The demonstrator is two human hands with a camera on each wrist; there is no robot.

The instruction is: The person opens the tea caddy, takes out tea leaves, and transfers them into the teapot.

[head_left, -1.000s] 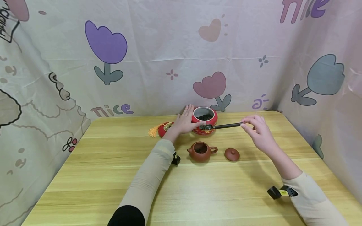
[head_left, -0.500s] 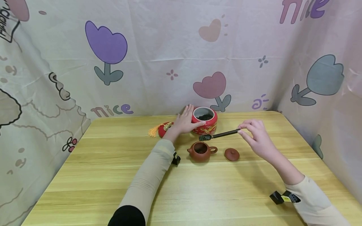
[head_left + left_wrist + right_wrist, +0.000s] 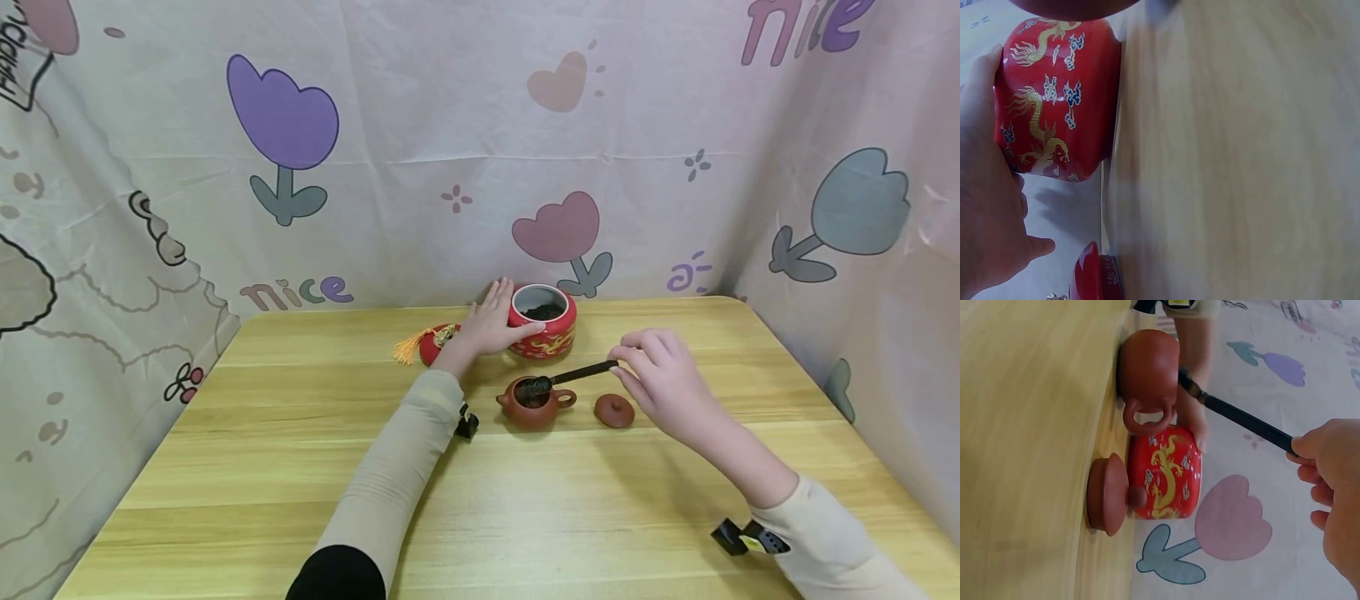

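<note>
My right hand (image 3: 663, 379) pinches the end of a dark-handled tea scoop (image 3: 585, 372). The scoop's head, carrying dark tea leaves, tilts down into the mouth of a small brown clay teapot (image 3: 517, 412). My left hand (image 3: 489, 327) rests against the left side of a red jar (image 3: 551, 342) with gold dragons, its thumb along the front. Dark tea leaves (image 3: 546, 311) show inside the jar. In the left wrist view the hand (image 3: 991, 194) lies round the jar's side. The right wrist view shows the scoop (image 3: 1247, 424) slanting to the teapot's rim.
The teapot's brown lid (image 3: 614, 410) lies on the wooden table (image 3: 300, 467) to the right of the teapot. A red jar lid (image 3: 433, 345) with a yellow tassel (image 3: 407, 347) sits left of the jar, partly behind my left wrist. A printed cloth (image 3: 390, 167) hangs behind the table.
My right hand has brought the scoop of tea leaves from in front of the jar, toward me, and tipped its head into the teapot. The left hand has stayed on the jar.
</note>
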